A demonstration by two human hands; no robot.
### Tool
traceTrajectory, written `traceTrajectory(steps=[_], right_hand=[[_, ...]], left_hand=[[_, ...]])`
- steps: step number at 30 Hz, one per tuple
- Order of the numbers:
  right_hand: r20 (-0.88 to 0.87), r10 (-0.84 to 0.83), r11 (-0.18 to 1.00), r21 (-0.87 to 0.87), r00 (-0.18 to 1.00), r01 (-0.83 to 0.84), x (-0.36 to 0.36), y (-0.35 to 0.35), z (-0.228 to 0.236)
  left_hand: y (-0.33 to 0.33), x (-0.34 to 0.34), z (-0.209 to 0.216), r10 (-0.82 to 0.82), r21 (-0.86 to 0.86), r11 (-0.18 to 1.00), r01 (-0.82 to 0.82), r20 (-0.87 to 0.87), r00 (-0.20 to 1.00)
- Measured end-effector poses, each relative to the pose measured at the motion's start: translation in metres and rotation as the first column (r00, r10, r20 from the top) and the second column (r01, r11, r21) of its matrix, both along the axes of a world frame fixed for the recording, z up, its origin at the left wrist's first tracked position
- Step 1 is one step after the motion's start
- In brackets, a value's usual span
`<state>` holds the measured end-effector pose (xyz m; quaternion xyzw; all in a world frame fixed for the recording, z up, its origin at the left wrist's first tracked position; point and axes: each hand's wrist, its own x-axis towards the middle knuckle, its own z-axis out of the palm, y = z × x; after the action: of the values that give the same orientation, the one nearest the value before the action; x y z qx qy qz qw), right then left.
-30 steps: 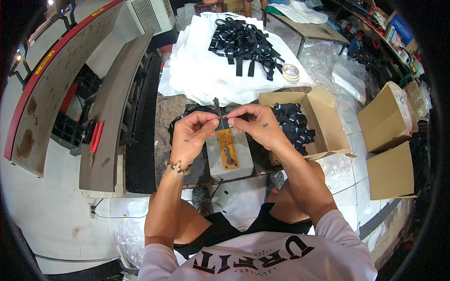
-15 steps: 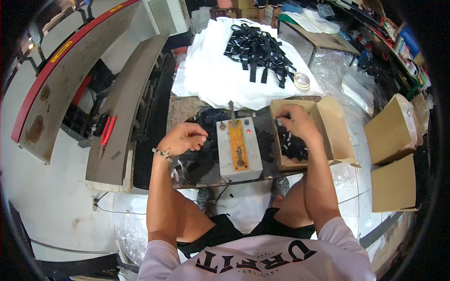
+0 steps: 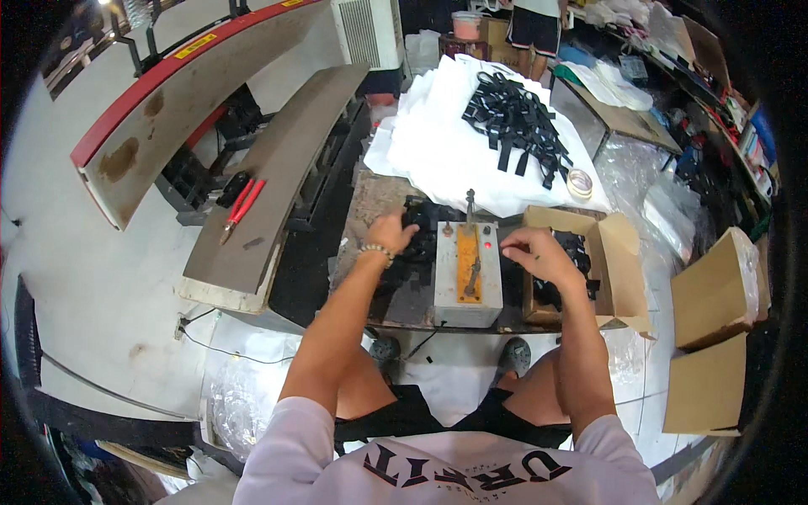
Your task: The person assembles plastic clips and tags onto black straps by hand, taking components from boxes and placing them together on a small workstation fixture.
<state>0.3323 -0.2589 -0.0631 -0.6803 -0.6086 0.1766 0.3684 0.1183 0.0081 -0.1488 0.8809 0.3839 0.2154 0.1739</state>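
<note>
My left hand (image 3: pixel 390 233) reaches to a pile of black strap pieces (image 3: pixel 422 244) on the worktable, left of a small grey machine. Its thumb stands apart from the fingers, and their tips are partly hidden at the pile. The grey box-shaped machine (image 3: pixel 467 313) has an orange-yellow plate on top, metal posts and a red light. Just right of it hovers my right hand (image 3: pixel 543 255), fingertips pinched together; whatever they hold is too small to make out. Beneath and beside that hand is an open cardboard box (image 3: pixel 620 263) containing black pieces (image 3: pixel 571 249).
Behind the machine, white sheeting (image 3: pixel 421 143) carries a heap of black straps (image 3: pixel 515 114) and tape rolls (image 3: pixel 579 183). Red-handled pliers (image 3: pixel 244 202) lie on a brown bench (image 3: pixel 290 160) to the left. Cardboard boxes (image 3: pixel 715 290) stand at right. Another person (image 3: pixel 534 34) stands at the back.
My right hand has come out of the cardboard box toward the machine. My left hand has gone forward to the black pile. The whole view has shifted, showing more of the far person.
</note>
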Motion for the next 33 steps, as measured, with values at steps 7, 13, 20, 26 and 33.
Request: traceTrajectory(steps=[7, 13, 20, 26, 33], right_hand=[[0.104, -0.134, 0.991, 0.04, 0.986, 0.13, 0.01, -0.012, -0.008], [0.13, -0.096, 0.974, 0.216, 0.987, 0.066, 0.016, -0.015, -0.019], [-0.378, -0.183, 0.824, 0.444, 0.907, 0.351, -0.029, -0.021, 0.056], [-0.439, 0.338, 0.859, 0.506, 0.833, -0.082, -0.154, -0.029, 0.103], [-0.422, 0.254, 0.893, 0.447, 0.87, -0.044, -0.229, 0.006, 0.051]], left_hand=[[0.006, 0.006, -0.006, 0.073, -0.027, 0.997, -0.07, 0.135, 0.988], [0.004, -0.018, 0.055, -0.102, -0.147, 0.961, 0.236, 0.603, 0.791], [-0.051, -0.075, 0.17, -0.053, -0.062, 0.745, 0.664, 0.987, 0.151], [-0.131, -0.113, 0.21, -0.243, 0.039, 0.936, 0.349, 0.79, 0.563], [-0.153, -0.106, 0.187, -0.119, -0.133, 0.855, 0.502, 0.89, 0.44]])
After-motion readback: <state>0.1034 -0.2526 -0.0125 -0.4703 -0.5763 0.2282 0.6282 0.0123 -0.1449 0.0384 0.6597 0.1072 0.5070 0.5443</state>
